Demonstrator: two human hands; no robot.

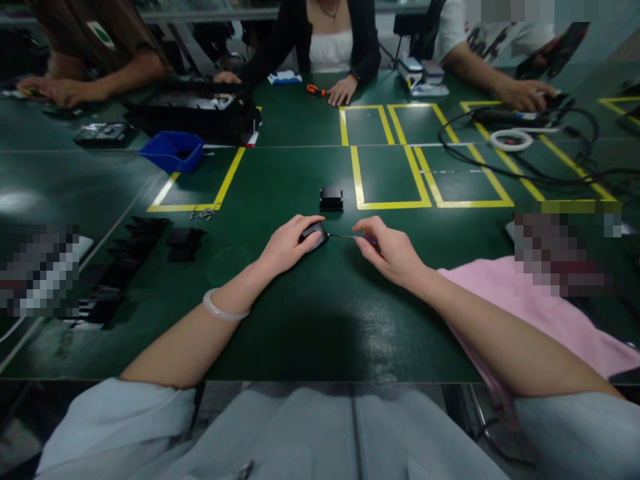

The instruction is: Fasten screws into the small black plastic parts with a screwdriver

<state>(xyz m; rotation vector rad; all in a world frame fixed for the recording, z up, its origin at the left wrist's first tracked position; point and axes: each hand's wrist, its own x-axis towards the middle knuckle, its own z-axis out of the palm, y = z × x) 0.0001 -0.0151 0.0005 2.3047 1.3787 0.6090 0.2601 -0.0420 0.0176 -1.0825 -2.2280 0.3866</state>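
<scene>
My left hand (290, 243) is closed round a small black plastic part (316, 235), holding it low over the green table. In my right hand (387, 248) the fingers pinch a thin screwdriver (343, 236); its handle is mostly hidden by them. The metal shaft points left, its tip at the right end of the black part; whether it touches a screw is too small to tell. Just beyond my hands stands a black block-shaped part (331, 198). Small screws (203, 214) lie loose to the left.
Black parts (133, 257) line the left side, near a blue bin (173, 152) and a large black tray (200, 117). A pink cloth (500, 293) lies under my right forearm. Cables (525, 167) spread at the right. Several people sit opposite, one hand (343, 90) beside orange-handled pliers (316, 90).
</scene>
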